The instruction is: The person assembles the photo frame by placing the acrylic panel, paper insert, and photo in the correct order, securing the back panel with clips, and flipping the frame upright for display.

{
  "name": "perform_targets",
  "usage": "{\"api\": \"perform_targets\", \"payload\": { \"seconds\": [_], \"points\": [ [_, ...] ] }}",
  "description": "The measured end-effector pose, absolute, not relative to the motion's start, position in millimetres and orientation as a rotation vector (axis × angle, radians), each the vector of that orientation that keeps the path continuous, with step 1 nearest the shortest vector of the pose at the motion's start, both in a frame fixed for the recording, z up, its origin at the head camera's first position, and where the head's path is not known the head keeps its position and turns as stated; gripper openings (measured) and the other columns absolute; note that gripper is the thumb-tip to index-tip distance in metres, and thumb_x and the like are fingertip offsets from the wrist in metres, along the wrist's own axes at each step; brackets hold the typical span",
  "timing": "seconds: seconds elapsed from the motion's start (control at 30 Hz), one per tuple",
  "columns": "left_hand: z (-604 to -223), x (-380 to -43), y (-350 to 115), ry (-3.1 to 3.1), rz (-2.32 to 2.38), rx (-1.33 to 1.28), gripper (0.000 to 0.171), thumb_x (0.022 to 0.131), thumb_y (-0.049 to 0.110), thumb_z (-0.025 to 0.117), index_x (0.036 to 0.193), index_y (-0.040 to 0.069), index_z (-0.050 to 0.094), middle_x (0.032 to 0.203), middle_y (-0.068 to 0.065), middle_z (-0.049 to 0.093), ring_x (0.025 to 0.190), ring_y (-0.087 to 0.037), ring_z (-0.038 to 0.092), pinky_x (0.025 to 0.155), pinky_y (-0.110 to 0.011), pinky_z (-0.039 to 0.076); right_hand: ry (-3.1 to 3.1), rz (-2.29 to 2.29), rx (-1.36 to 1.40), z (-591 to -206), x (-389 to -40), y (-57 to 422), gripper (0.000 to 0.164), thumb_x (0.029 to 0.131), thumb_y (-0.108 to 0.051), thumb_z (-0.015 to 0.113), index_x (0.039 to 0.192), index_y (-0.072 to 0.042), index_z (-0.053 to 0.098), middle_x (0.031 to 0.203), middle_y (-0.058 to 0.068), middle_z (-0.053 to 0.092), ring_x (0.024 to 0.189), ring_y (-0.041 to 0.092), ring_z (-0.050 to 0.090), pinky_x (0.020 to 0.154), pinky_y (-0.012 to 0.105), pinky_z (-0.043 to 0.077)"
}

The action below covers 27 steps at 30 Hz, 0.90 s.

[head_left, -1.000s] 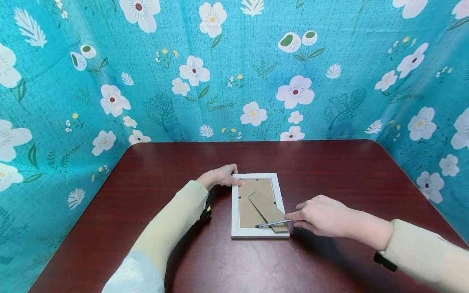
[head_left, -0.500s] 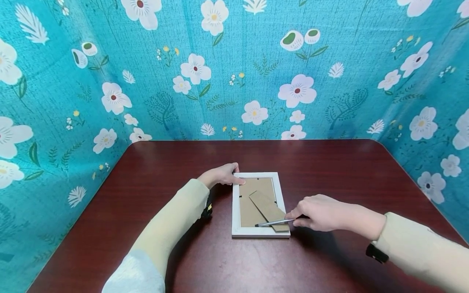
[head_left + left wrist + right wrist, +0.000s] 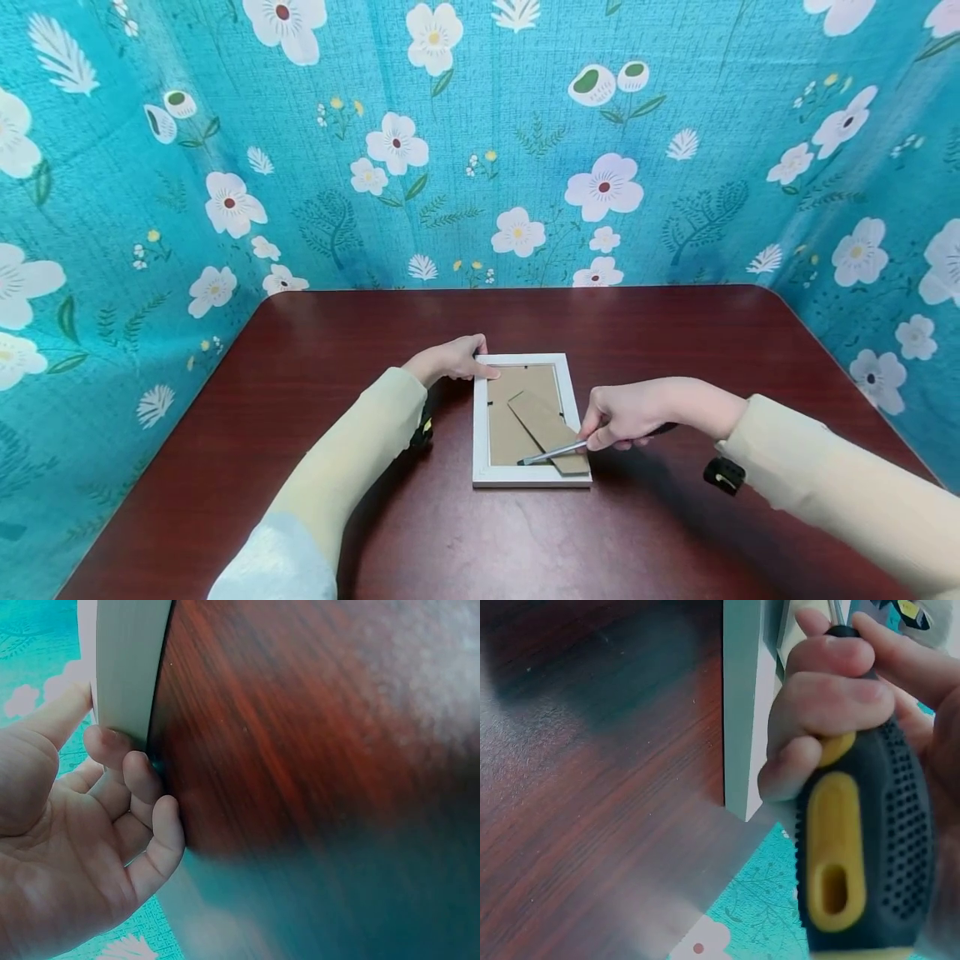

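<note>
A white picture frame [image 3: 481, 425] lies face down, its brown backing board [image 3: 504, 433] up. The stand flap [image 3: 551, 425] slants across the board to the lower right corner. My left hand [image 3: 453, 360] grips the frame's upper left corner, thumb on top; in the left wrist view its fingers curl at the frame's edge. My right hand [image 3: 626, 414] holds a screwdriver [image 3: 555, 452], whose flat tip meets the board near the bottom rim and whose shaft crosses the flap. In the right wrist view, fingers wrap the black and yellow handle [image 3: 870, 825].
The dark red wooden table [image 3: 360, 333] extends on all sides of the frame. Behind it and at both sides hangs a turquoise flowered cloth [image 3: 465, 167]. A black strap device [image 3: 724, 475] sits at the right sleeve.
My right hand has turned over and its wrist has moved up and left; the screwdriver's dark handle end now shows behind it. The tip shifted slightly left. My left hand and the frame stay put.
</note>
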<state>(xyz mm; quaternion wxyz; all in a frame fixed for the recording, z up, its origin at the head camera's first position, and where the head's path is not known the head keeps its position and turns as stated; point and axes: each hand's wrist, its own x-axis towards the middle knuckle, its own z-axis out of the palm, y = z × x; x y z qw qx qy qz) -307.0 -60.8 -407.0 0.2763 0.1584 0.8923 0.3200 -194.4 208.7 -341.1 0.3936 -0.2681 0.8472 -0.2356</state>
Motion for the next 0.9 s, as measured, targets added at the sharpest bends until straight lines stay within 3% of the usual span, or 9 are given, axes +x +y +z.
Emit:
{"api": "perform_targets", "payload": {
  "seconds": [0.33,0.6,0.9],
  "points": [
    [-408.0,-306.2,-62.2,2.402,0.859,0.43,0.033,0.091,0.022,0.071,0.094,0.006,0.042,0.064,-0.004,0.044,0.05,-0.014,0.036,0.046,-0.025,0.029,2.008,-0.698,-0.527,-344.2,-203.7,209.4,0.015,0.095,-0.009,0.062,0.095,-0.011,0.077,0.053,0.002,0.046,0.042,0.009,0.037,0.041,0.019,0.035],
    [-408.0,-305.2,-63.3,2.405,0.843,0.388,0.034,0.09,0.022,0.072,0.093,0.007,0.042,0.063,-0.004,0.044,0.05,-0.014,0.037,0.046,-0.025,0.029,2.014,-0.718,-0.649,-347.5,-205.5,219.6,0.016,0.096,-0.012,0.06,0.098,-0.014,0.076,0.055,0.0,0.05,0.042,0.008,0.04,0.041,0.019,0.037],
    [-409.6,-308.7,-61.3,2.403,0.859,0.393,0.034,0.09,0.024,0.072,0.094,0.007,0.043,0.066,-0.005,0.046,0.051,-0.014,0.039,0.048,-0.025,0.031,2.159,-0.899,-0.765,-341.4,-201.7,244.9,0.018,0.098,-0.017,0.059,0.109,-0.008,0.07,0.059,0.005,0.053,0.042,0.011,0.042,0.043,0.024,0.042]
  ]
}}
